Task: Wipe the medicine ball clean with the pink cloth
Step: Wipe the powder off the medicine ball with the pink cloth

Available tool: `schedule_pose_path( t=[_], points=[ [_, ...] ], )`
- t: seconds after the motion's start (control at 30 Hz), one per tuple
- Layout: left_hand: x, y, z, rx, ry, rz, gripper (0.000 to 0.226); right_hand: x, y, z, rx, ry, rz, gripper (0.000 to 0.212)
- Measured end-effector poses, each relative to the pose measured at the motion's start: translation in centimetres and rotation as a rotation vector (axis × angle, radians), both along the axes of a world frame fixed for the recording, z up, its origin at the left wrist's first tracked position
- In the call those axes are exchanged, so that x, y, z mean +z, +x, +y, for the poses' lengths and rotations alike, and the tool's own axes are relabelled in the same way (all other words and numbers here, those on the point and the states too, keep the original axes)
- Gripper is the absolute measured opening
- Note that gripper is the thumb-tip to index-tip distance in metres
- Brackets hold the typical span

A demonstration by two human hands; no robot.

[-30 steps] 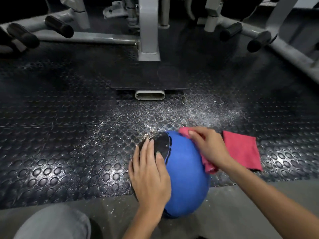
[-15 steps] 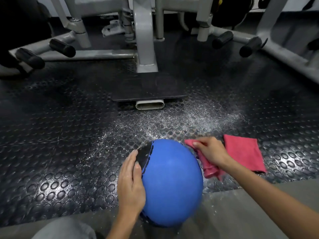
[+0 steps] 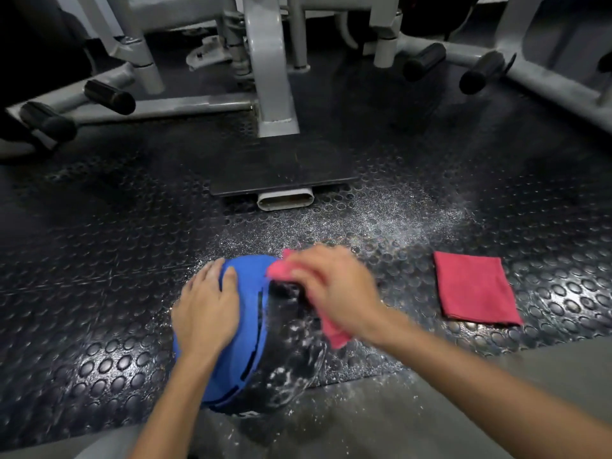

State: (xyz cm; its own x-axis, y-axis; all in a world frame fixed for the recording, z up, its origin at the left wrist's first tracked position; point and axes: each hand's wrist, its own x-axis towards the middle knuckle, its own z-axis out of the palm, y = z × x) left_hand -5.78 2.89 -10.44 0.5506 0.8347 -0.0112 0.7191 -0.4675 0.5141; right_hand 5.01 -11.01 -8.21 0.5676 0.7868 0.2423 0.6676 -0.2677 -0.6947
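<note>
- Fingers of right hand [image 3: 334, 289], motion-blurred, curl round a bunched pink cloth [image 3: 336, 336], holding it against the upper right of the round blue-and-black rubber medicine ball [image 3: 238, 359].
- Left hand [image 3: 205, 313] lies flat on the ball's blue left side, fingers straight and close together.
- Ball sits on the black studded rubber floor mat [image 3: 99, 293], near its front edge; the black panel shows white smears.
- Second pink cloth [image 3: 473, 288], folded square, lies flat on the mat, well apart to the right.
- White speckling [image 3: 381, 223] lies beyond the ball; grey metal gym-machine frame [image 3: 275, 77] stands farther back.
</note>
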Motion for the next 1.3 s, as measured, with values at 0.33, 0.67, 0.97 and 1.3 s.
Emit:
schedule_pose_path(
  t=[0.33,0.67,0.97,1.3],
  points=[
    [-0.3,-2.9,0.9,-0.031,-0.028,-0.111,0.059,-1.7,2.8,5.9,0.036,-0.292,0.052,0.027],
    [-1.0,-2.6,-0.9,-0.141,0.11,-0.056,0.078,-3.4,3.7,3.1,-0.057,-0.282,0.101,0.023],
    [-1.3,-2.3,-6.4,-0.741,0.348,-0.085,0.049,-4.0,7.5,-2.8,-0.378,-0.212,0.169,0.021],
    [0.1,2.6,4.2,-0.905,-0.004,0.128,0.046,-3.0,8.2,-6.6,-0.461,-0.033,0.341,0.026]
  ],
)
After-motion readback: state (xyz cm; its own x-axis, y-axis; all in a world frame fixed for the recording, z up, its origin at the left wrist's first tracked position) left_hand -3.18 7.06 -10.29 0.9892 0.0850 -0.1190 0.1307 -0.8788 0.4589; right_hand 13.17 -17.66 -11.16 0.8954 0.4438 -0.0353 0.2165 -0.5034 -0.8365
